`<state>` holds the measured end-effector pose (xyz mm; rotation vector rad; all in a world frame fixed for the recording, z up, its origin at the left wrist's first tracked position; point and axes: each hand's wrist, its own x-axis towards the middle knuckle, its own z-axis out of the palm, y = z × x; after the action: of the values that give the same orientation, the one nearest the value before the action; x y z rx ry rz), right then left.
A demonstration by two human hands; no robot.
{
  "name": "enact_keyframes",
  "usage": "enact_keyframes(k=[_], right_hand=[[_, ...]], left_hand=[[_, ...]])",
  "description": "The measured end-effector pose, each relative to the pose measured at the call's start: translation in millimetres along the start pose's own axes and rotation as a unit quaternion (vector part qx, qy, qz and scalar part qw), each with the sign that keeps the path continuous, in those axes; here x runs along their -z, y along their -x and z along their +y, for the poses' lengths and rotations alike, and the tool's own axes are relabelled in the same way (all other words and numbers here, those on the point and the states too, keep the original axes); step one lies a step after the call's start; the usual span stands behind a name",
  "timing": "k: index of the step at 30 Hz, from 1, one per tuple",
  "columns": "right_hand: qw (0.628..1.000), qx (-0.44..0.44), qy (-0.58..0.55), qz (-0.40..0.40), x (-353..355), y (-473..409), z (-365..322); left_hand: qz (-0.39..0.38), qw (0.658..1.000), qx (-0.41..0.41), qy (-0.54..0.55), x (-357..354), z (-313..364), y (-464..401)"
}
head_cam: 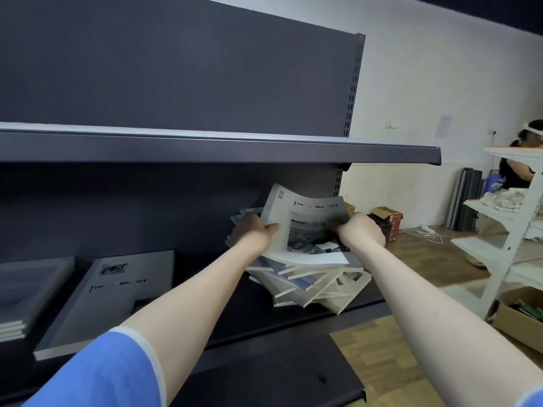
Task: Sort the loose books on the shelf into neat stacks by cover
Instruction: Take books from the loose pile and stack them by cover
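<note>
A messy pile of loose books (311, 286) leans at the right end of the dark shelf (229, 312). On top of it a white book (305, 218) with a grey photo on its cover is tilted up and bent. My left hand (252, 230) grips its left edge and my right hand (358, 230) grips its right edge. Further left on the shelf a grey book (108, 295) with the same title lies flat. A low stack of dark-covered books (26, 292) lies at the far left.
The upper shelf board (223, 148) hangs low over the books. A white rack (517, 218) with goods stands to the right, a person (520, 163) behind it. Cardboard boxes (520, 318) sit on the wooden floor, and a cable (429, 232) lies near the wall.
</note>
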<state>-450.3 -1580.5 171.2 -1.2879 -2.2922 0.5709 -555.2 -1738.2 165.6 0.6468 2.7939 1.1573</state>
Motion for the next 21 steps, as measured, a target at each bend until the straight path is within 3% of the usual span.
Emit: enact_keyframes(k=[8,21], right_hand=[[1.0,0.008,0.025,0.004,-14,23,-37],[0.992,0.119,0.019,-0.025,-62,90,-142]], left_hand=[[0.026,1.0,0.004,0.01,32,-31,9],[0.096,0.994,0.06,-0.001,122,-126,12]])
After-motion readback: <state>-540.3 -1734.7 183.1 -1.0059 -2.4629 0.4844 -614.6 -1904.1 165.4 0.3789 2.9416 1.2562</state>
